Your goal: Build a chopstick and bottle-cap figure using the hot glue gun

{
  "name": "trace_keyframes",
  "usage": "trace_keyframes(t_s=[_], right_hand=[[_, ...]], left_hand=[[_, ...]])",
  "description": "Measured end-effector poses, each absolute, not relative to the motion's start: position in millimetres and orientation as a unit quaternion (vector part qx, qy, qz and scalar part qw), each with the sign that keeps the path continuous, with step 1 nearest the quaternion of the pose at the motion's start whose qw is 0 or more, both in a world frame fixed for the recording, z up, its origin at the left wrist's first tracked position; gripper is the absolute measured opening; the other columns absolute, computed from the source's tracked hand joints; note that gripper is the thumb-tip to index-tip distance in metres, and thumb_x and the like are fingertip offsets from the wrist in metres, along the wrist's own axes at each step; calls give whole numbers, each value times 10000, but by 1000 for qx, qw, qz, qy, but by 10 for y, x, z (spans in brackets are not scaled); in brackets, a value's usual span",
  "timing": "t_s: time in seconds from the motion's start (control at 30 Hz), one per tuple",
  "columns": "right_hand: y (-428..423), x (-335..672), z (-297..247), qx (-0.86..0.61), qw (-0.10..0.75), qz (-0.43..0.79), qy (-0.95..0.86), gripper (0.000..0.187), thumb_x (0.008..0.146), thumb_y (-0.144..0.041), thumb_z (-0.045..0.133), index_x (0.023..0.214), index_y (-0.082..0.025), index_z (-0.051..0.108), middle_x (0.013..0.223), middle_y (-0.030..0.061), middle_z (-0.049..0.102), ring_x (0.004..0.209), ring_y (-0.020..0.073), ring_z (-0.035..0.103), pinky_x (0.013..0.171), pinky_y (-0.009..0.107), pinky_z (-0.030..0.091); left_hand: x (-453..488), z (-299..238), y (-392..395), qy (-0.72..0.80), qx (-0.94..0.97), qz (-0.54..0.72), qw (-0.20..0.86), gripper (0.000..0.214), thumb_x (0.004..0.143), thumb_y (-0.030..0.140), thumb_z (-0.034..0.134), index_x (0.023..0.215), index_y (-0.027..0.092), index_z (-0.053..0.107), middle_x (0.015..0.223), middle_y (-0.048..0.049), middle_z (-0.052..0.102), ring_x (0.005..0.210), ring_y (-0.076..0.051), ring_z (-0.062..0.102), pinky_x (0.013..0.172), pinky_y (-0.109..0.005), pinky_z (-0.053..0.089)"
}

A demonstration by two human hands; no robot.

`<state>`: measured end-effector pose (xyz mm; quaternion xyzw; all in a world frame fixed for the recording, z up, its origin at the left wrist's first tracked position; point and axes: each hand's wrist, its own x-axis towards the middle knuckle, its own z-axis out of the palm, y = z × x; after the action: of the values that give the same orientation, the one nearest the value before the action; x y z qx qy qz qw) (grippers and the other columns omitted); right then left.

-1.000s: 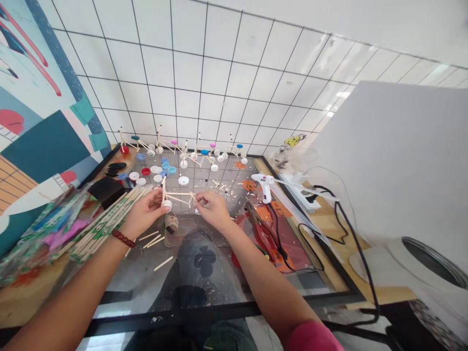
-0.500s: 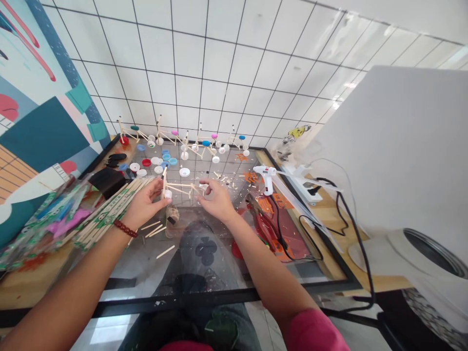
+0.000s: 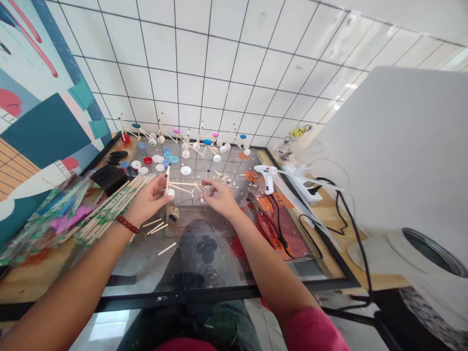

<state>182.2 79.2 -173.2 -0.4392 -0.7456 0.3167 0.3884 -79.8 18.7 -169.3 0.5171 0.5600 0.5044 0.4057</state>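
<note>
Between my hands is a small bicycle model made of thin wooden sticks, with white bottle caps as wheels. The fingers of my left hand close on its front end, by the upright black-tipped stick and the front cap. At the rear end, my right hand pinches around the sticks and the back cap, which its fingers partly cover. Just below the model lies a small lump-like object with a dark patch. Several cut sticks lie near my left wrist.
Finished stick bicycles with coloured seats line the back of the glass table. Loose bottle caps lie at left, beside bundled chopsticks. On the right are a white glue gun, red-handled pliers, a black cord and a power strip.
The model has shifted slightly right and down in view with both hands. My right thumb and fingers have drawn closer about the rear cap, which now sits lower.
</note>
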Motion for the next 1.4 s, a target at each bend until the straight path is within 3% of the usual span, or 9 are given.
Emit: trace_keyframes(t_s=[0.1,0.17,0.8,1.0,1.17,1.3,1.4], right_hand=[[804,1816,-1729,-446,362,305,-760,328,803,-211,770,1126,-238,814,751,-26,717,669,173,650,719,305,565],[808,1826,-1723,-445,356,297,-767,309,808,-201,752,1107,-225,825,672,-40,652,669,179,653,704,297,549],[810,1827,-1688,-421,356,249,-796,356,784,-139,750,1111,-258,821,741,-24,695,745,202,684,768,317,582],[823,1792,-1708,-419,358,256,-794,322,814,-158,737,1107,-264,818,714,-30,698,706,198,685,763,323,585],[786,1755,-1737,-410,372,257,-793,340,826,-145,721,1128,-285,790,710,-41,685,724,193,691,745,301,568],[747,1725,-1777,-429,377,269,-776,285,825,-178,725,1089,-284,737,684,-67,642,665,170,645,669,271,523],[731,1695,-1800,-425,380,274,-775,241,821,-173,727,1044,-263,715,717,-57,665,664,163,630,676,271,516]], left_hand=[[-791,-1665,176,554,532,492,411,859,620,472,941,1384,226,635,1525,-157,667,1453,-382,592,1220,-541,475],[-790,-1659,174,550,532,491,416,886,624,473,937,1411,218,619,1538,-165,660,1459,-382,588,1230,-544,461],[-791,-1664,189,556,526,495,412,768,597,479,951,1270,229,679,1355,-115,754,1347,-361,663,1181,-506,512],[-796,-1673,178,564,513,500,410,834,588,465,942,1340,237,664,1310,-104,759,1302,-368,679,1156,-538,537],[-760,-1628,179,555,537,490,405,980,576,446,959,1462,246,589,1419,-133,714,1389,-390,632,1191,-552,509],[-696,-1521,134,565,529,515,368,1104,576,456,959,1555,283,479,1610,-147,568,1536,-398,499,1289,-572,396],[-672,-1392,-108,598,508,548,291,1026,646,467,939,1546,296,479,1596,-135,564,1541,-383,488,1307,-556,382]])
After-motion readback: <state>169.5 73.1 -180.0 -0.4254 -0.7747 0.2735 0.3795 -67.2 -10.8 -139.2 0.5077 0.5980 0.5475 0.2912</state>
